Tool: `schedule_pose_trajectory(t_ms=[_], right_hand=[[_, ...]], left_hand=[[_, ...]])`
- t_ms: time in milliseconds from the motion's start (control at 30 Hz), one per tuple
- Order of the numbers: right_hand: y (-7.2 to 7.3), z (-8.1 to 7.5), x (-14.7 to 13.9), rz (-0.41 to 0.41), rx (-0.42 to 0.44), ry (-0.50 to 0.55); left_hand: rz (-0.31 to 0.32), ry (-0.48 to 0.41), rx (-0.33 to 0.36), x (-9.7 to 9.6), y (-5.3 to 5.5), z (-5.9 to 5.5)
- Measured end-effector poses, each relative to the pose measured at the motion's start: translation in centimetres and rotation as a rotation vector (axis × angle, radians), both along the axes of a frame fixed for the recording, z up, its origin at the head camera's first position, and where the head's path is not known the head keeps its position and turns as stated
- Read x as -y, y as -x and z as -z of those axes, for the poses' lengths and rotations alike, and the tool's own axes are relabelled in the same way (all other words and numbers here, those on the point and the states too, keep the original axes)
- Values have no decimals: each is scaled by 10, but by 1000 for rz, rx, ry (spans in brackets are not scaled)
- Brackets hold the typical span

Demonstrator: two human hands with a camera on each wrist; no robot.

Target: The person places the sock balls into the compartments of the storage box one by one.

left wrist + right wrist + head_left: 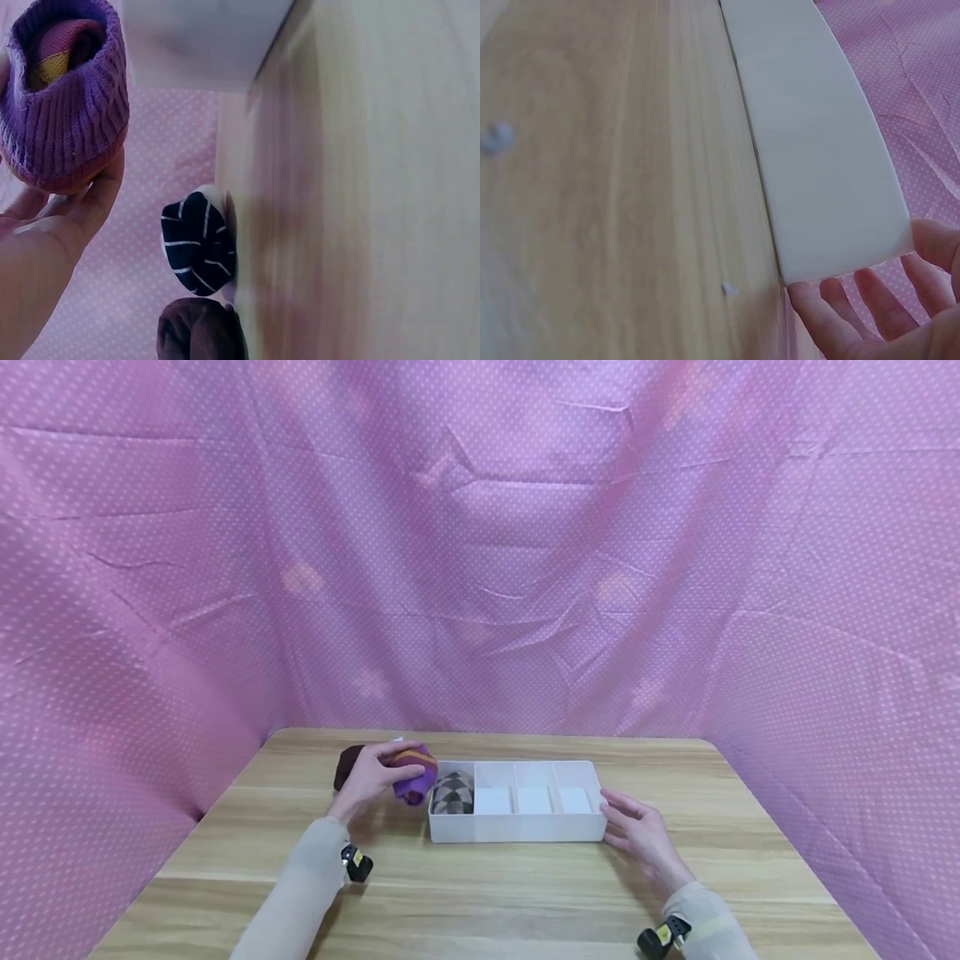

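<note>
Between its thumb and fingers my left hand grips a rolled-up pair of socks, purple ribbed at the cuff with orange and yellow bands. It is raised just left of a white box split into a row of compartments. Brown-and-grey argyle socks sit rolled in the leftmost compartment. At the box's right end, the fingertips of my right hand rest against the end wall, fingers extended, the thumb near the upper edge in the right wrist view.
Beyond my left hand lie a dark brown rolled sock bundle and a black one with white stripes, the latter mostly hidden in the head view. The wooden table is bordered by pink dotted cloth.
</note>
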State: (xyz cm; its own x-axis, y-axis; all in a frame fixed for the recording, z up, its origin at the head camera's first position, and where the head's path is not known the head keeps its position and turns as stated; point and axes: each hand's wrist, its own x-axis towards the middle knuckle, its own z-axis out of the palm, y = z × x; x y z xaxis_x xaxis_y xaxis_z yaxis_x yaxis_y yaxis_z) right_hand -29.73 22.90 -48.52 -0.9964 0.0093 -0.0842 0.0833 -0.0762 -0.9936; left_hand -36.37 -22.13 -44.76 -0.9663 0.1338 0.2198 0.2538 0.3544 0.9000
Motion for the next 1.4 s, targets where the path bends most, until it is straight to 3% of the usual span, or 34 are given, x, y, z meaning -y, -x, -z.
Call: schedule_pose_trajectory(t_ms=[300,733,967,1200,1400], right_hand=[[0,-3,1,14,23,-15],[2,-4,1,16,26,-11],[4,-2,1,19,31,-2],[3,-4,2,6,16,-22],[3,-3,1,2,34,-20]], left_hand=[[27,-45,4,-11,-2,-6],[86,-86,-15,-28,4,-14],[59,-47,-17,-39,2,-14],[90,-123,-27,-53,3,-15],[132,-203,32,-66,3,-15]])
